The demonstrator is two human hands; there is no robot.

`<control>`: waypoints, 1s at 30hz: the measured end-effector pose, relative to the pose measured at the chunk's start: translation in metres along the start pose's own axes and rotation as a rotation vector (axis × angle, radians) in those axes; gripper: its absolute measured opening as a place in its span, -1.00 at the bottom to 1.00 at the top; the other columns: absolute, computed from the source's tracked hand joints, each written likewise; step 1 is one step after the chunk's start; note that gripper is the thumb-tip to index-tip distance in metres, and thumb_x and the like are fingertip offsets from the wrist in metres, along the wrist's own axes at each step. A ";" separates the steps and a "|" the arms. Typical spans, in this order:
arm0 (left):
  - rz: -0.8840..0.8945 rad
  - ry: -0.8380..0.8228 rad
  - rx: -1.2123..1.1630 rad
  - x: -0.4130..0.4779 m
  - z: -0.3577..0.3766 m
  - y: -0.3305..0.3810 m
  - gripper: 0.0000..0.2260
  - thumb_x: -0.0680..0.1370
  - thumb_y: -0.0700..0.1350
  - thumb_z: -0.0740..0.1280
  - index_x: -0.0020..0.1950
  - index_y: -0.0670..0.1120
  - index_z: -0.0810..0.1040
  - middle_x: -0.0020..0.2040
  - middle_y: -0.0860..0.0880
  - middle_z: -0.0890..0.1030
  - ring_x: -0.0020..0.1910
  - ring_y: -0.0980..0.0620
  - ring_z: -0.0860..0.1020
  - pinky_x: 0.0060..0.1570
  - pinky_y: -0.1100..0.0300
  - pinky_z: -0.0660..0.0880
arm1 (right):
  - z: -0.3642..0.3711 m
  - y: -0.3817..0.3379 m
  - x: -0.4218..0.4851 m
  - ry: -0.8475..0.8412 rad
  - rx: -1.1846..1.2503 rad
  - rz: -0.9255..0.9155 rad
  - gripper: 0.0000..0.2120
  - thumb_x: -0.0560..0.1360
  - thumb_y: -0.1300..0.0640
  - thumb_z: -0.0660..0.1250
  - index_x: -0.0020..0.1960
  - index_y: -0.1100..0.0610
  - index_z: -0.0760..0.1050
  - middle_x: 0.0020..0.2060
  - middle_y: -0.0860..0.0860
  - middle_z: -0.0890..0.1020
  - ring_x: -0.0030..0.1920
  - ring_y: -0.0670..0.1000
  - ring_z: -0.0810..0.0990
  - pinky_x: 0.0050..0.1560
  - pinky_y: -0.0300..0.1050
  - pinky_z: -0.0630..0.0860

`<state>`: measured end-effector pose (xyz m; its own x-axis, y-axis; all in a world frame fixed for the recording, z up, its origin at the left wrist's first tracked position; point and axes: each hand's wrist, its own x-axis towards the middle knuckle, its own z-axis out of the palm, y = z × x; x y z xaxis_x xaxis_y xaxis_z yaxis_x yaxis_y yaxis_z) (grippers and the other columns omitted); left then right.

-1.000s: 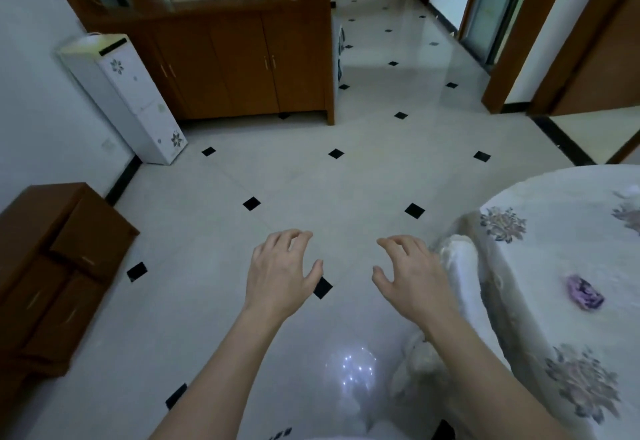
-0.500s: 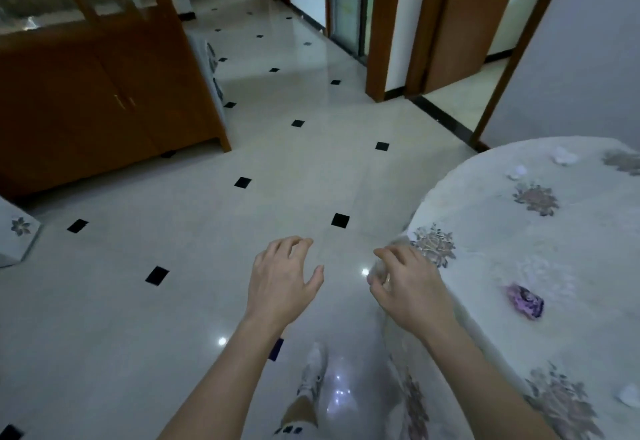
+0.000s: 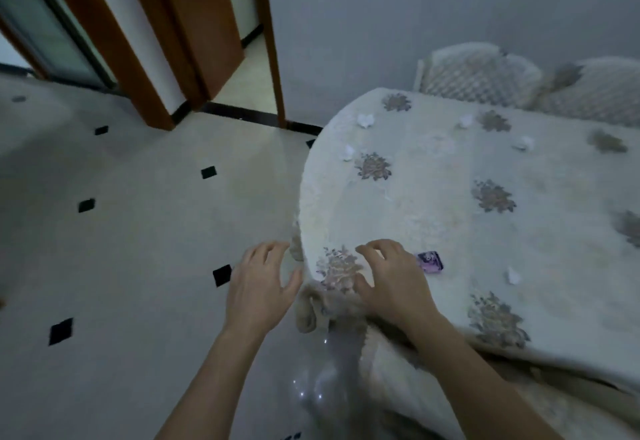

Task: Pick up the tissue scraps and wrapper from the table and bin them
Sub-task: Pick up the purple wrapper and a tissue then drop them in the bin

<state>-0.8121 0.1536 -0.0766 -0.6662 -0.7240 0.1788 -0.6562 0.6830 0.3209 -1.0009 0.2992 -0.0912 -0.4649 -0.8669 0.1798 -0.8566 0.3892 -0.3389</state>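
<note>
A purple wrapper [image 3: 430,261] lies on the round table [image 3: 433,204], which wears a white flowered cloth. My right hand [image 3: 393,278] hovers over the table's near edge, just left of the wrapper, fingers spread and empty. My left hand [image 3: 258,283] floats over the floor beside the table's edge, also spread and empty. Several white tissue scraps dot the cloth: one at the far left [image 3: 366,120], one below it [image 3: 348,152], one at the back [image 3: 465,121], one further right [image 3: 524,143] and one near the front [image 3: 512,276]. No bin is in view.
Two chairs with white quilted covers [image 3: 479,72] stand behind the table against the grey wall. The cloth hangs in folds [image 3: 398,363] below my right arm. A glossy tiled floor [image 3: 138,231] with black diamonds spreads left, with brown door frames [image 3: 114,37] beyond.
The view has swung right, from the cabinet and floor to the table. My right hand now sits over the table's edge beside the wrapper; both hands stay spread and empty.
</note>
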 end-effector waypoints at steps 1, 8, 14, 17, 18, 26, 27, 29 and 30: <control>0.047 -0.027 -0.028 0.012 0.007 0.011 -0.59 0.49 0.12 0.25 0.24 -0.07 0.55 0.15 -0.04 0.60 0.13 -0.10 0.53 0.05 0.00 0.50 | -0.005 0.013 -0.005 0.005 -0.024 0.053 -0.61 0.38 0.00 0.31 0.17 0.09 0.58 0.05 0.07 0.62 0.10 0.12 0.56 0.01 0.04 0.54; 0.360 -0.196 -0.156 0.057 0.069 0.107 -0.59 0.49 0.13 0.21 0.25 -0.03 0.54 0.17 0.00 0.59 0.12 -0.09 0.53 0.00 -0.01 0.53 | -0.043 0.107 -0.069 0.054 -0.132 0.458 -0.62 0.41 0.01 0.41 0.20 0.07 0.56 0.07 0.06 0.62 0.11 0.13 0.56 -0.05 0.05 0.55; 0.403 -0.272 -0.208 0.076 0.116 0.155 -0.70 0.55 0.04 0.32 0.25 -0.02 0.55 0.18 0.00 0.58 0.10 -0.07 0.54 0.00 0.04 0.53 | -0.054 0.176 -0.110 0.071 -0.078 0.639 -0.64 0.45 0.06 0.41 0.23 0.08 0.54 0.05 0.08 0.61 0.07 0.17 0.53 -0.06 0.08 0.54; 0.362 -0.325 -0.198 0.084 0.135 0.159 -0.69 0.56 0.03 0.34 0.27 -0.03 0.55 0.19 -0.02 0.57 0.12 -0.08 0.53 0.03 0.04 0.52 | -0.051 0.203 -0.116 0.069 -0.025 0.702 -0.63 0.49 0.04 0.39 0.26 0.09 0.52 0.05 0.08 0.60 0.05 0.17 0.53 -0.05 0.07 0.54; 0.350 -0.347 -0.194 0.088 0.145 0.162 -0.68 0.56 0.04 0.34 0.28 -0.03 0.54 0.21 -0.02 0.56 0.13 -0.09 0.54 0.04 0.03 0.52 | -0.050 0.216 -0.117 0.057 -0.008 0.714 -0.62 0.50 0.03 0.39 0.28 0.10 0.51 0.06 0.08 0.59 0.05 0.17 0.53 -0.04 0.07 0.53; 0.228 -0.504 -0.157 0.110 0.202 0.182 -0.56 0.57 0.09 0.32 0.41 0.00 0.43 0.34 -0.01 0.48 0.26 -0.05 0.47 0.15 0.06 0.46 | -0.024 0.289 -0.094 -0.027 0.135 0.780 -0.58 0.52 -0.03 0.35 0.34 0.02 0.43 0.15 0.04 0.54 0.13 0.11 0.51 -0.03 0.03 0.54; 0.212 -0.526 -0.141 0.111 0.208 0.186 -0.55 0.56 0.09 0.33 0.43 0.01 0.42 0.35 -0.01 0.46 0.27 -0.05 0.45 0.15 0.05 0.46 | -0.020 0.297 -0.090 -0.033 0.156 0.788 -0.58 0.51 -0.04 0.36 0.34 0.01 0.43 0.15 0.03 0.54 0.11 0.10 0.52 -0.05 0.03 0.54; 0.199 -0.562 -0.102 0.112 0.216 0.195 -0.52 0.54 0.09 0.35 0.44 0.02 0.41 0.36 -0.01 0.44 0.25 -0.06 0.43 0.13 0.04 0.47 | -0.011 0.310 -0.083 -0.048 0.194 0.815 -0.56 0.50 -0.06 0.38 0.34 -0.01 0.42 0.15 0.04 0.52 0.06 0.10 0.55 -0.09 0.02 0.55; 0.200 -0.573 -0.085 0.111 0.219 0.199 -0.51 0.53 0.10 0.36 0.44 0.03 0.41 0.36 0.00 0.44 0.24 -0.06 0.43 0.12 0.05 0.47 | -0.007 0.315 -0.079 -0.061 0.207 0.826 -0.53 0.48 -0.07 0.40 0.34 -0.01 0.41 0.15 0.04 0.52 0.05 0.11 0.55 -0.09 0.02 0.55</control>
<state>-1.0940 0.2301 -0.1970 -0.8736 -0.3996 -0.2778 -0.4841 0.7729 0.4102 -1.2354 0.4920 -0.2054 -0.9044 -0.3479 -0.2470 -0.1873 0.8438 -0.5029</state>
